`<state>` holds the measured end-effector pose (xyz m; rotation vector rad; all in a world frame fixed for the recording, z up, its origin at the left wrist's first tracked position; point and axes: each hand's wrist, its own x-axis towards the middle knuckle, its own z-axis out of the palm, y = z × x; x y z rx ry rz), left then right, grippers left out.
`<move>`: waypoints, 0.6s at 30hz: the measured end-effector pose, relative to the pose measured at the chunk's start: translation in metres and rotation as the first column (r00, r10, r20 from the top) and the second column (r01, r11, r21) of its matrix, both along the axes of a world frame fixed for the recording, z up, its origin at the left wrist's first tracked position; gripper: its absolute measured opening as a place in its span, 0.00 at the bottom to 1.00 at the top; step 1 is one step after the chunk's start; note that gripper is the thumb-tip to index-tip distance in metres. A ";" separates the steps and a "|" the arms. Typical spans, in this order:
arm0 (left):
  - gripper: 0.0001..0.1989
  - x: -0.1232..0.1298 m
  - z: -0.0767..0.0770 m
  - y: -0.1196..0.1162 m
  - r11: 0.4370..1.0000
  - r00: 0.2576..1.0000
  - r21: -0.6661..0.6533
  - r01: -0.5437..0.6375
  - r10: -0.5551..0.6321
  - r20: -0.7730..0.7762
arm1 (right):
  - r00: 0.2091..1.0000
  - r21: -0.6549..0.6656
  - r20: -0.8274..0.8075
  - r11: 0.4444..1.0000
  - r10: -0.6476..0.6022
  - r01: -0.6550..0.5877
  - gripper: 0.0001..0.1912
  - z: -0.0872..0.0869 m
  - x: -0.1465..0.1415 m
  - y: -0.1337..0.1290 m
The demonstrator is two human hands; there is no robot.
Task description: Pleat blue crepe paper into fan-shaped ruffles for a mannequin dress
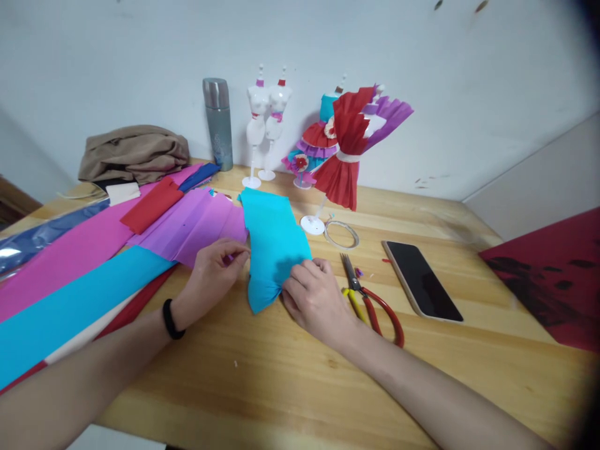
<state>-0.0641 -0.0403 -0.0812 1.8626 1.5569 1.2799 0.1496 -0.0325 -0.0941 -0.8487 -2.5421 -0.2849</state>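
Purple paper (pixel 209 219) lies beyond the left hand (pixel 210 275), fingers curled beside the left edge of a turquoise sheet (pixel 274 231), hold unclear; the sheet runs lengthwise away across the bench (pixel 281 387), its gathered near-right edge grasped by the right hand's (pixel 312 297) fingers.

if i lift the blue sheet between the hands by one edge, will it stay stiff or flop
The blue sheet would probably sag: it looks thin, and its near end is puckered beside the right hand. It is likely light for its size and may tear easily, given its papery look.
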 end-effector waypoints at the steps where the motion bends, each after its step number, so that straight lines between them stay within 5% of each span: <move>1: 0.08 0.000 0.000 0.000 1.000 1.000 -0.004 -0.001 0.001 0.007 | 1.000 -0.003 0.001 1.000 0.000 0.000 0.12 0.001 0.001 -0.002; 4: 0.08 -0.001 -0.002 0.001 1.000 0.999 0.008 0.030 -0.030 -0.018 | 1.000 -0.043 0.011 0.999 -0.004 0.004 0.13 0.004 0.003 -0.008; 8: 0.06 -0.001 -0.005 -0.001 0.968 0.965 0.061 0.245 -0.237 -0.109 | 1.000 -0.124 0.025 0.992 0.010 -0.006 0.14 0.005 0.007 -0.014; 13: 0.12 0.006 -0.009 -0.008 0.823 0.780 0.092 0.561 -0.488 -0.392 | 0.997 -0.210 0.045 0.976 0.067 -0.056 0.12 0.010 0.010 -0.014; 18: 0.14 0.007 -0.014 -0.011 0.793 0.659 0.008 0.609 -0.500 -0.562 | 0.996 -0.299 0.046 0.953 0.070 -0.053 0.10 0.013 0.011 -0.011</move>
